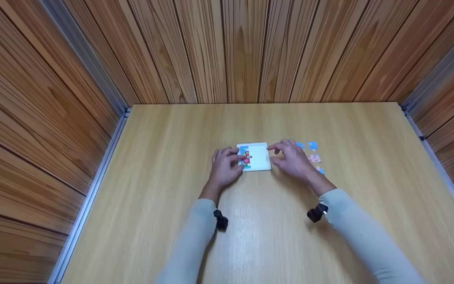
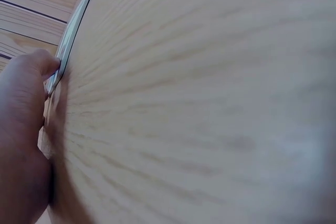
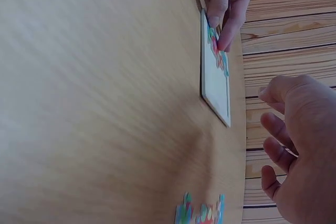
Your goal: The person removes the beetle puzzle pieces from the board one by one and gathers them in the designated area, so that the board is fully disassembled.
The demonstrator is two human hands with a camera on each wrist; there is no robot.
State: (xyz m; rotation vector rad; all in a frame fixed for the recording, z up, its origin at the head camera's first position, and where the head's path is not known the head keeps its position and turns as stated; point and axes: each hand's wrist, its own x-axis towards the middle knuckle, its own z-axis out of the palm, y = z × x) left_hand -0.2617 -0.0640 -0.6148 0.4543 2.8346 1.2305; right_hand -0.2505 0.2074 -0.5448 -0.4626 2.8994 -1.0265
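A small white-framed jigsaw puzzle board [image 1: 259, 158] lies flat on the table. Joined picture pieces [image 1: 246, 162] fill its left strip; the rest of its surface is bare white. My left hand [image 1: 224, 167] rests at the board's left side, with fingertips pressing on those pieces and the thumb near the lower left corner. Just past the right edge hovers my right hand [image 1: 293, 161], fingers loosely bent and apart. Nothing shows between them in the right wrist view, where the hand [image 3: 302, 145] is raised off the table. The left wrist view shows the left thumb [image 2: 44, 64] against the board's edge.
Several loose jigsaw pieces [image 1: 314, 158] lie to the right of the board, partly hidden by the right hand. Wood-plank walls [image 1: 242, 51] rise behind and beside the table [image 1: 164, 157], with metal rails [image 1: 93, 193] along its sides.
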